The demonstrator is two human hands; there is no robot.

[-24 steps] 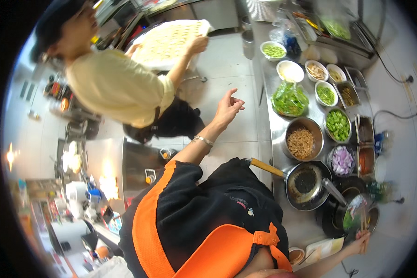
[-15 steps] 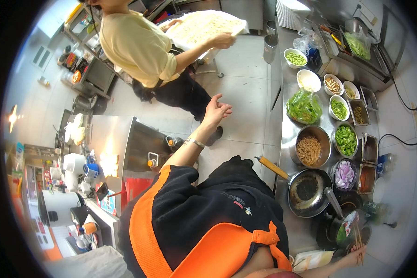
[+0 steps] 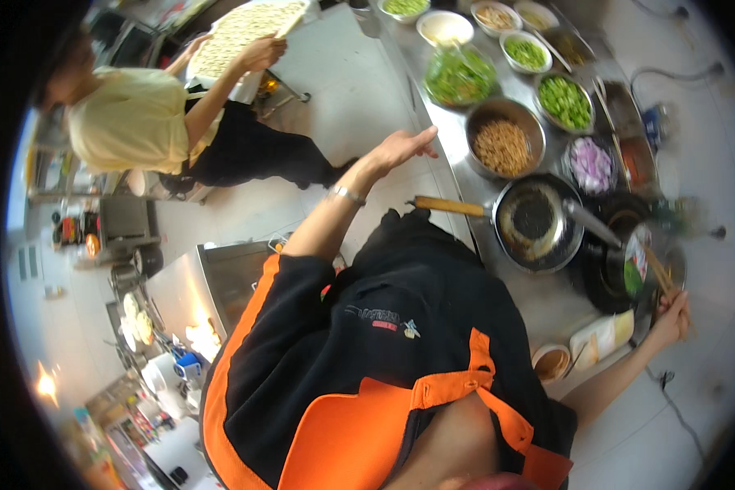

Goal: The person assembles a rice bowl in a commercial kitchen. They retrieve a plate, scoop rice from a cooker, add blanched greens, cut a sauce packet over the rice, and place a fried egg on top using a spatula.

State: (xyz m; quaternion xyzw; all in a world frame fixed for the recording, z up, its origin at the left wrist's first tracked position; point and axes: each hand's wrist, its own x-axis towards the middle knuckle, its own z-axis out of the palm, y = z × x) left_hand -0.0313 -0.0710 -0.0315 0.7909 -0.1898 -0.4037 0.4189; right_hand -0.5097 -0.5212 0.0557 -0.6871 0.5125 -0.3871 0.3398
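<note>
My left hand point(image 3: 407, 149) is held out in the air near the counter's edge, fingers stretched and nothing in them. Beyond its fingertips is a steel pot point(image 3: 506, 139) of brown shredded food. Below the hand, a wooden-handled frying pan point(image 3: 518, 233) rests on the counter, its handle pointing left. My right hand point(image 3: 672, 317) grips a pair of wooden chopsticks point(image 3: 658, 269) at the far right. Beside the chopsticks' upper ends lies a white and green plastic package point(image 3: 635, 261), over a dark pan point(image 3: 600, 282). Whether the chopsticks touch it, I cannot tell.
Bowls of chopped greens point(image 3: 565, 103) and purple onion point(image 3: 590, 166), plus a bag of leafy vegetables point(image 3: 459, 75), line the steel counter point(image 3: 498, 306). A cup of brown sauce point(image 3: 551, 362) stands nearer. At upper left a co-worker point(image 3: 131, 122) holds a large tray point(image 3: 245, 37).
The view has turned, shifting the counter's things up and left. My left hand has come closer to the counter, its fingers straighter. My right hand still holds the chopsticks. The co-worker appears farther left.
</note>
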